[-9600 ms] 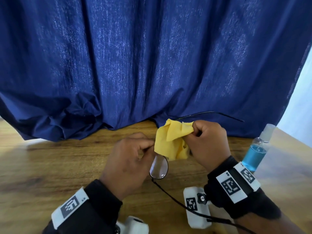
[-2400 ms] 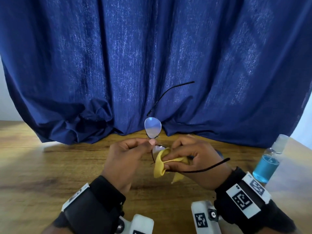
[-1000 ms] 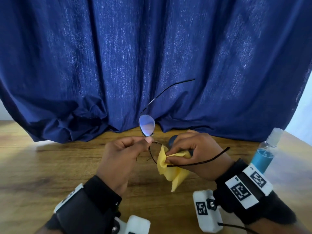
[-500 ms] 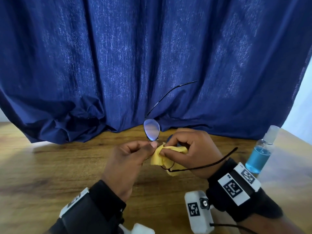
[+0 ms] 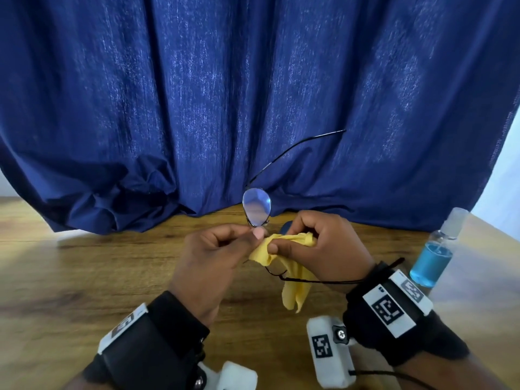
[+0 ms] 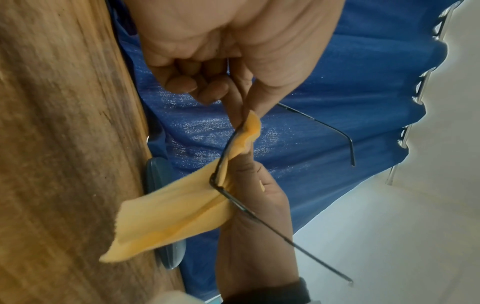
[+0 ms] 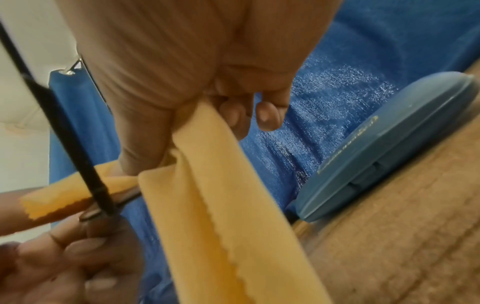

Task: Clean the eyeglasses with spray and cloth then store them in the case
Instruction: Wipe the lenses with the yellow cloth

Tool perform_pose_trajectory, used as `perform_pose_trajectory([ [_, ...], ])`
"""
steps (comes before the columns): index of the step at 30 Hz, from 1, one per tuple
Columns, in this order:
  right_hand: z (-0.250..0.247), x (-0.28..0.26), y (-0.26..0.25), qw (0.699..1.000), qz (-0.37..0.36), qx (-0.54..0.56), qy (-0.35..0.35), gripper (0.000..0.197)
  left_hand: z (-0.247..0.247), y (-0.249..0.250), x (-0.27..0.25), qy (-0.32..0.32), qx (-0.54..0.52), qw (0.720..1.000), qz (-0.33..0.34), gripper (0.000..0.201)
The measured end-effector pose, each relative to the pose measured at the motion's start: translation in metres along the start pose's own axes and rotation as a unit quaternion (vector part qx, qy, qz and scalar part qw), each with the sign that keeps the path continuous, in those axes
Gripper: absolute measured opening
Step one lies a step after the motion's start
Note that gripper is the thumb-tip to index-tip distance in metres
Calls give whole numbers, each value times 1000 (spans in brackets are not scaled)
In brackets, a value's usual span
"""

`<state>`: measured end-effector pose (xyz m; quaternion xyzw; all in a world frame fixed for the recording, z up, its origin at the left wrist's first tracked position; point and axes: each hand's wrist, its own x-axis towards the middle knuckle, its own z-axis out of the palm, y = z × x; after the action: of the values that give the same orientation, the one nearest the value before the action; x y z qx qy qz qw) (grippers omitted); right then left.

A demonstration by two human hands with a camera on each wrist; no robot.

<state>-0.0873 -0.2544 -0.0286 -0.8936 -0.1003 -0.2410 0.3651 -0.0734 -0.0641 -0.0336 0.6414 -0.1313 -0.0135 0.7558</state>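
Thin black-framed eyeglasses [image 5: 256, 206] are held upright above the wooden table, one lens showing bare above my hands, one temple pointing up toward the curtain and the other running right over my wrist. My left hand [image 5: 216, 257] pinches the frame at the bridge. My right hand [image 5: 318, 246] pinches the yellow cloth [image 5: 292, 271] around the lower lens, which is hidden. The cloth [image 6: 182, 211] wraps the frame and hangs down [image 7: 221, 205]. The blue closed case [image 7: 384, 148] lies at the curtain's foot, behind my right hand.
A clear spray bottle [image 5: 436, 254] of blue liquid stands at the right on the table [image 5: 84, 277]. A dark blue curtain [image 5: 225, 94] hangs along the back and bunches onto the tabletop at the left.
The glasses turned over since the earliest frame, so a bare lens now stands on top. Over the last second my right hand has shifted the cloth over the lower lens, close against my left fingertips.
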Motion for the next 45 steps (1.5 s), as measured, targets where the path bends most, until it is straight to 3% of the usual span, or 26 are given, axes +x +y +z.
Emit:
perform_pose_trajectory([
  [4,-5,0,3,999,20,-4,-37,35,-5,0,5,26,1,1000,16,13],
  [10,3,-3,-1,1000,17,21,-3,49,5,-8,-3,-16,-13,1000,-8,18],
  [18,-1,-1,1,999,18,27,5,48,-6,0,5,24,-51,998,-4,16],
  [24,3,-3,-7,999,16,11,25,58,1,-1,-1,-12,-26,1000,-5,16],
  [27,0,-1,-1,999,33,-3,40,55,-4,1,3,11,-29,1000,0,14],
  [30,-1,0,2,999,43,-8,12,53,-9,2,8,29,-43,999,-6,14],
  [33,5,-4,-5,999,22,14,-20,56,-2,-1,2,8,-33,999,-14,14],
  [36,3,-4,-6,999,31,14,8,55,3,-5,-2,-8,-21,1000,-17,14],
  [39,-4,0,0,999,39,-22,21,57,-4,-2,4,23,-33,999,-13,14],
  [45,6,-5,-4,999,26,12,-30,58,0,-5,1,10,-21,1000,-19,13],
])
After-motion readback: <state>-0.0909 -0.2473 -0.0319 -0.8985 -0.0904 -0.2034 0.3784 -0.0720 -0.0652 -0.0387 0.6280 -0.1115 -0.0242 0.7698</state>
